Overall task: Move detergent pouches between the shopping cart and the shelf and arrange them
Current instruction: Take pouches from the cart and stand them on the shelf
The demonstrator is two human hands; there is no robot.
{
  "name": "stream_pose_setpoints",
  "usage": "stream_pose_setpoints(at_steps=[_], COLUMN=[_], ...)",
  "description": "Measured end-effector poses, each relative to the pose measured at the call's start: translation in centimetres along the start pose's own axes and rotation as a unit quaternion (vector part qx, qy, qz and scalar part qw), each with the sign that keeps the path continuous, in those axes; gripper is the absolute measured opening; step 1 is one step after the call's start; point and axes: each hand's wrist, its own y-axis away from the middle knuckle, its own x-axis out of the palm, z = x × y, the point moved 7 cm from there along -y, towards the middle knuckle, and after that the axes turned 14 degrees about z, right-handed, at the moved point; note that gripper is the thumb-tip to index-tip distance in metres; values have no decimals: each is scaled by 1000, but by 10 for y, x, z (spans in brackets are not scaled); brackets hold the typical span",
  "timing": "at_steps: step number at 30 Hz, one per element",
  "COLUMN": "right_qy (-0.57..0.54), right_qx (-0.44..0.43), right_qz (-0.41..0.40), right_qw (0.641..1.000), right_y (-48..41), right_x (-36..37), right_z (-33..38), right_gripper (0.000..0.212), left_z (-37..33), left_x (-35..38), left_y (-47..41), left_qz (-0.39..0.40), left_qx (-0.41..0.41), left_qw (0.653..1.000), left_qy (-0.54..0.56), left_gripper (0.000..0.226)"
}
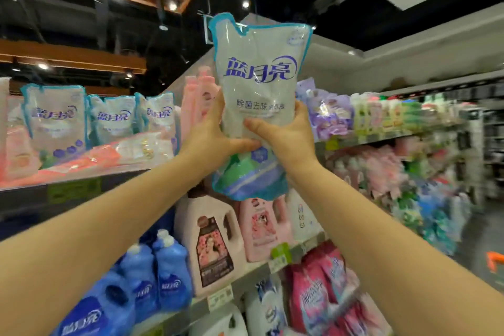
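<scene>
Left hand (210,133) and right hand (289,136) gripped the detergent pouch (259,82) upright; it looked best seated base-first beside the matching pouches (57,117).

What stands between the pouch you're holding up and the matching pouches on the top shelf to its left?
Head view: tall pink bottles stand between the held pouch and the shelved pouches.

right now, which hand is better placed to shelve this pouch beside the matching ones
Left, probably: the left hand grips the pouch on the side nearest the matching pouches; the right hand holds its far side.
</scene>
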Motion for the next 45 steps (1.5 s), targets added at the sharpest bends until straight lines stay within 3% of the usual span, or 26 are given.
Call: stream_pose_setpoints(at_steps=[3, 9, 12, 16, 22, 26, 30, 32, 35, 38, 40, 42, 45], right_qy=[13, 36, 61, 94, 118, 110, 77, 53, -1, -64, -88, -103, -83], right_qx=[46, 136, 189, 279, 398, 458, 540, 577, 625, 666, 702, 743, 770], right_qz=[-26, -82, -131, -204, -283, -315, -331, -338, -352, -362, -341, -297, -251], right_qw=[999, 987, 971, 934, 865, 824, 770, 742, 697, 649, 618, 591, 580], right_y=[39, 131, 190, 286, 409, 480, 556, 594, 646, 697, 725, 741, 750], right_x=[-64, -227, -315, -420, -502, -518, -509, -498, -471, -435, -413, -400, -396], right_z=[-2, -22, -39, -70, -121, -156, -206, -230, -261, -293, -308, -315, -321], right_gripper=[86, 71, 73, 77, 86, 85, 84, 88, 84, 90, 95, 82, 78], left_z=[-26, -81, -108, -134, -129, -102, -63, -40, -8, 19, 41, 60, 73], left_x=[65, 236, 340, 476, 620, 681, 727, 745, 765, 778, 782, 782, 789], left_y=[7, 23, 39, 80, 144, 195, 258, 294, 340, 381, 411, 438, 460], left_qz=[32, 125, 193, 284, 403, 460, 526, 566, 628, 687, 726, 751, 756], left_qx=[12, -7, -23, -55, -100, -155, -212, -247, -262, -267, -284, -306, -325], left_qw=[998, 986, 971, 941, 890, 856, 800, 763, 714, 667, 624, 584, 566], left_qy=[49, 108, 137, 176, 188, 175, 193, 191, 167, 107, 53, 27, 41], left_gripper=[109, 108, 102, 100, 105, 96, 93, 100, 127, 118, 111, 116, 119])
